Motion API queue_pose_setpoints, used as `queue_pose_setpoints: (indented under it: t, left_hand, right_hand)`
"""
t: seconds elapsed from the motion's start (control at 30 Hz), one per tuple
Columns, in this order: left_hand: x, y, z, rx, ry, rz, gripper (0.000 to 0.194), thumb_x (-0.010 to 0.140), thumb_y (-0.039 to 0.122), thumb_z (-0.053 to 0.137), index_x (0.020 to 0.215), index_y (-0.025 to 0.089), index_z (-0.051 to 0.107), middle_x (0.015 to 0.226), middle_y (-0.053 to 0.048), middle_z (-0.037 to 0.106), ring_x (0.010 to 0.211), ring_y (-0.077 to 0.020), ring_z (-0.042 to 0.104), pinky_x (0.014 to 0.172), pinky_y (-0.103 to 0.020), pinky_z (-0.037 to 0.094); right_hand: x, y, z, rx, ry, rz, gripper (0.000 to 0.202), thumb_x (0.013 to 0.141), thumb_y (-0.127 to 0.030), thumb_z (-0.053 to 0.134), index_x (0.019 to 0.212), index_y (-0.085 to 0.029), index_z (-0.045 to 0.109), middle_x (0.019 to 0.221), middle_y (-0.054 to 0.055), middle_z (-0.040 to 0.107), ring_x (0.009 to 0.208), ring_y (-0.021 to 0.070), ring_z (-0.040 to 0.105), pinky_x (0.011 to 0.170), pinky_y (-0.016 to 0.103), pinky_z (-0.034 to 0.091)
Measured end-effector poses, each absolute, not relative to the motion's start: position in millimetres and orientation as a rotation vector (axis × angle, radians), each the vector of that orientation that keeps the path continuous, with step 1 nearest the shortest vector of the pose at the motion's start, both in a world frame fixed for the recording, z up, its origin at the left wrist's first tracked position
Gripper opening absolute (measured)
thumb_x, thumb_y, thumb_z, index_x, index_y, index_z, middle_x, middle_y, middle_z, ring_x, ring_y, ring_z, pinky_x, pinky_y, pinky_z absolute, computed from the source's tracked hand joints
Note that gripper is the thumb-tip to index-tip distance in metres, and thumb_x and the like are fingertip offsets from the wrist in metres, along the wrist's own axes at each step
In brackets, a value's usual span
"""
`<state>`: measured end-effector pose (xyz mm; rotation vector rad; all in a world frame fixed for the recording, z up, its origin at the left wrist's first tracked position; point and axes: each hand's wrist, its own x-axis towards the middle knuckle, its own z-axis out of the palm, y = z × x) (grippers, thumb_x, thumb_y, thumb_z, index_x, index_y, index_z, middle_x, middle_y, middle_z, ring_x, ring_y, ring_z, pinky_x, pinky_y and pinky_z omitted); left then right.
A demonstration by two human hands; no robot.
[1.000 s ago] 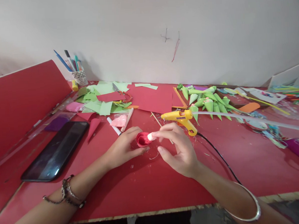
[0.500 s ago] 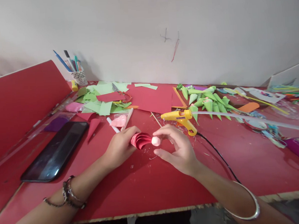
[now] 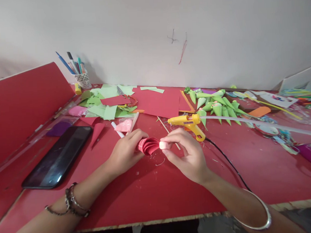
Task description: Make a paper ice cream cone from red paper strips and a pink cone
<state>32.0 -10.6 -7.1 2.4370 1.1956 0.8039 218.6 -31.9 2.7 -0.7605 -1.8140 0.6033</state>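
Observation:
My left hand [image 3: 128, 149] is closed round a red rolled paper piece [image 3: 149, 146], its layered curved edges facing me. At the paper's right end sits a small pale pink ball [image 3: 163, 145], which looks like soft clay. Thumb and fingertips of my right hand [image 3: 184, 151] pinch this ball from the right. Whether the ball is stuck to the paper, I cannot tell. Beyond my left hand lies a lump of pink clay [image 3: 125, 125] near white sticks. Just past my right hand lies a yellow glue gun [image 3: 187, 121] with a long clear glue stick in its back.
A black phone [image 3: 57, 158] lies on the left, with red paper cones [image 3: 97, 132] beside it. Green paper scraps [image 3: 109, 112], red sheets [image 3: 157, 102] and several green paper cones [image 3: 217, 108] line the back. The glue gun's black cord [image 3: 227, 161] runs toward the right front edge.
My right thumb and fingers have closed in on the pink ball, which they earlier held more loosely. The red paper has shifted slightly to the right.

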Motion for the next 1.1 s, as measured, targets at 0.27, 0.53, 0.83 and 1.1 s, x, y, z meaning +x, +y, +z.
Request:
queue_pose_setpoints:
  t: [0.27,0.53,0.83,1.1]
  left_hand:
    - [32.7,-11.0,-6.2,2.412,1.169,0.788,0.007,0.075,0.016,0.049,0.082,0.018,0.047,0.078,0.0,0.055,0.069,-0.0116,0.051,0.058,-0.021,0.038]
    - [32.1,-12.5,-5.0,2.326,1.157,0.678,0.008,0.076,0.021,0.049,0.082,0.017,0.048,0.071,0.001,0.057,0.061,-0.0102,0.051,0.054,-0.02,0.037]
    - [34.0,-11.9,-5.6,2.292,1.191,0.602,0.008,0.076,0.023,0.048,0.08,0.016,0.049,0.069,0.001,0.056,0.06,-0.0109,0.05,0.054,-0.02,0.037]
    - [32.9,-12.1,-1.7,2.193,1.02,0.622,0.01,0.075,0.024,0.047,0.077,0.014,0.049,0.067,0.001,0.053,0.06,-0.0097,0.047,0.054,-0.019,0.036]
  right_hand:
    - [219.8,-31.6,3.8,-0.764,-1.841,0.576,0.014,0.075,-0.009,0.056,0.086,-0.018,0.057,0.073,-0.001,0.051,0.071,0.0103,0.051,0.066,0.027,0.043]
    - [219.1,-31.7,5.2,-0.748,-1.853,0.607,0.024,0.072,-0.012,0.059,0.095,-0.018,0.054,0.077,0.0,0.052,0.072,0.0114,0.05,0.068,0.028,0.044]
    - [221.3,-31.9,3.6,-0.758,-1.857,0.603,0.014,0.076,-0.012,0.057,0.088,-0.018,0.058,0.076,0.0,0.051,0.071,0.0107,0.051,0.066,0.027,0.043]
    - [222.4,-31.1,3.6,-0.701,-1.871,0.699,0.032,0.073,-0.017,0.06,0.105,-0.022,0.052,0.082,0.001,0.05,0.078,0.013,0.05,0.072,0.03,0.045]
